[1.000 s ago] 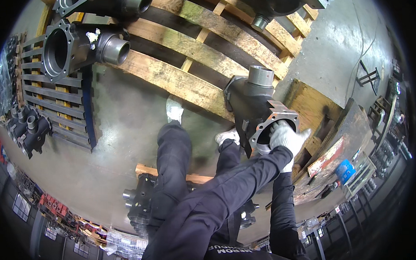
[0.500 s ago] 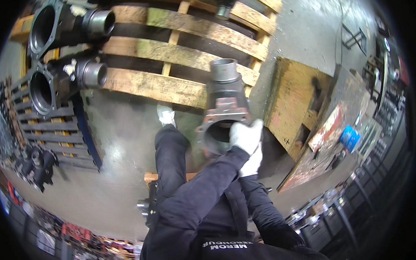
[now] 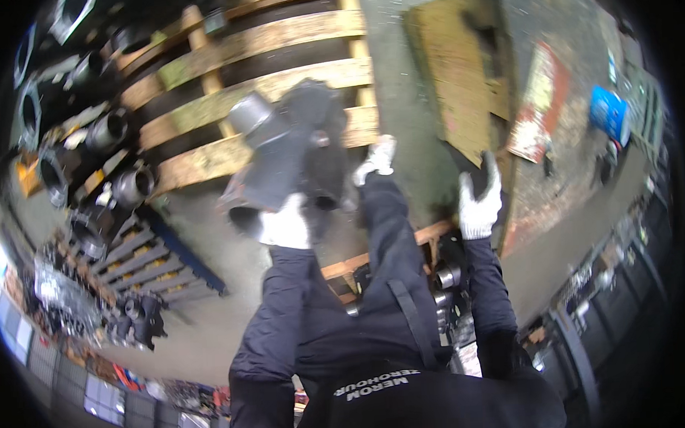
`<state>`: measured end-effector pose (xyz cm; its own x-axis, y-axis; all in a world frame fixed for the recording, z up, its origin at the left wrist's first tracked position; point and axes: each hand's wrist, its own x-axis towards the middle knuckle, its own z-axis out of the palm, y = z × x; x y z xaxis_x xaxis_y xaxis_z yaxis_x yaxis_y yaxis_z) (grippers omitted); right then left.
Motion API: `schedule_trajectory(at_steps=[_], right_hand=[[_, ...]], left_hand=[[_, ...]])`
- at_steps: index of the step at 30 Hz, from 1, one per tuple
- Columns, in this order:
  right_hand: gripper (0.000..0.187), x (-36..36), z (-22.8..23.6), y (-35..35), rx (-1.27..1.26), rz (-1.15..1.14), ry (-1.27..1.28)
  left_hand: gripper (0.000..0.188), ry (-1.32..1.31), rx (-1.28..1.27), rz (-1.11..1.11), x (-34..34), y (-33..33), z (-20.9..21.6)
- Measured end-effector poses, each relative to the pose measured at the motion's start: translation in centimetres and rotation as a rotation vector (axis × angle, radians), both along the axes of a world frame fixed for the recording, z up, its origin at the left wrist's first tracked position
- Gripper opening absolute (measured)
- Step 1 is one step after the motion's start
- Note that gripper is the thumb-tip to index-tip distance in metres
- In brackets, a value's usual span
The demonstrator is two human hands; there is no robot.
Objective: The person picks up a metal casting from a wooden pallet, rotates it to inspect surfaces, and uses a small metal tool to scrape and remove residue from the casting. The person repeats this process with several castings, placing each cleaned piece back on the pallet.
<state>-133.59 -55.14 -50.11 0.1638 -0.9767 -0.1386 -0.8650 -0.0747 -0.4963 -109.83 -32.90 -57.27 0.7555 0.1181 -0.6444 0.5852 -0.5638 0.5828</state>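
A dark grey cast-metal housing [image 3: 284,159] with a round pipe-like neck hangs before me, over the near edge of a wooden pallet [image 3: 197,168]. My left hand [image 3: 286,222], in a white knit glove, grips the rim of its near opening; motion blurs the part, and the fingertips are hidden inside. Apart from it on the right, my gloved right hand [image 3: 481,203] is empty, thumb and fingers spread. It is nearest to the edge of a worn workbench top [image 3: 570,44] and a yellowish wooden board [image 3: 447,74].
Several similar dark housings [image 3: 91,136] stand at the far left. A slatted rack [image 3: 151,254] is below them. On the bench top lie a red-and-white worn block [image 3: 539,105] and a blue container [image 3: 609,116]. More metal parts [image 3: 446,278] sit beside my right leg.
Both hands were together at the housing's opening. Now my right hand is off it, out to the right, while my left hand holds the housing, turned and farther left. The view has swung right.
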Motion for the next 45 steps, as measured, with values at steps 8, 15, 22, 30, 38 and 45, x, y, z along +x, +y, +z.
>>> schedule_trajectory(at_steps=[8,15,22,30,38,45], right_hand=[[0.071,-18.3,0.7,-13.0,-0.292,-0.205,0.342],[0.048,-26.8,-5.2,-19.2,-0.125,-0.005,0.495],[0.031,-26.1,-3.3,-18.1,-0.095,-0.117,0.333],[0.025,-21.5,-2.6,-12.8,-0.147,-0.157,0.108],[0.023,-21.5,-3.6,-9.5,-0.095,-0.118,0.028],[0.02,-20.6,-5.1,-8.4,-0.182,-0.104,-0.011]], left_hand=[[0.006,-0.04,-0.082,0.109,0.5,-4.8,1.1],[0.017,-0.039,0.18,0.077,-0.1,-9.0,2.6],[0.012,-0.117,0.161,0.078,-0.1,-9.9,1.9],[0.012,-0.049,0.114,-0.012,1.3,-7.5,0.6],[0.015,-0.102,0.103,0.03,1.1,-5.6,0.9],[0.012,-0.123,0.129,-0.041,1.9,-3.2,0.0]])
